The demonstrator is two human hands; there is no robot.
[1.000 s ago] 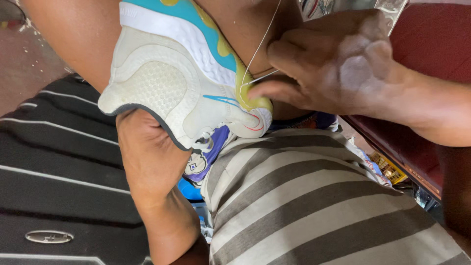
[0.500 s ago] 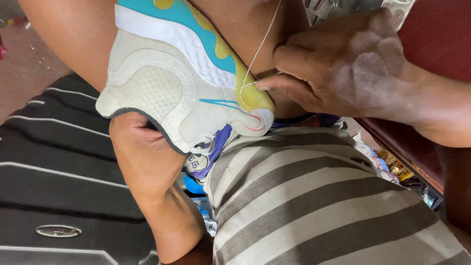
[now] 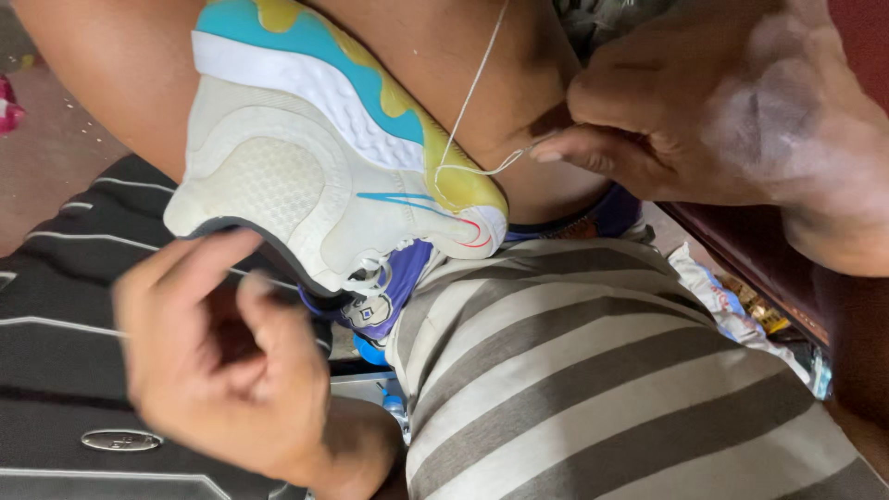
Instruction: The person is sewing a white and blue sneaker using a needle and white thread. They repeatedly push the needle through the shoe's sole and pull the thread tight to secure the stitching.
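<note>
Lap and legs form the only working support: a grey-and-beige striped garment [image 3: 593, 370] covers the lower right, and a black garment with thin pale stripes [image 3: 56, 352] covers the lower left. A dark red panel with a wooden edge [image 3: 769, 278] borders the right side, with crumpled wrappers [image 3: 732, 306] lying just beside it. Bare reddish floor [image 3: 46, 157] shows at the upper left.

The sneaker [image 3: 324, 176], cream with teal and yellow bands, rests sole-side up against a bare leg, above the striped garment. A white thread [image 3: 472, 102] runs from the top edge down to the sole edge and loops toward the right hand [image 3: 722, 111], whose fingertips pinch it tightly. The left hand [image 3: 222, 370] is loosely curled and empty, just below the sneaker; motion blur hides any contact with it.

The sneaker's upper part is cut off by the frame. Any needle is too small to make out. Blue items under the sneaker are mostly hidden.
</note>
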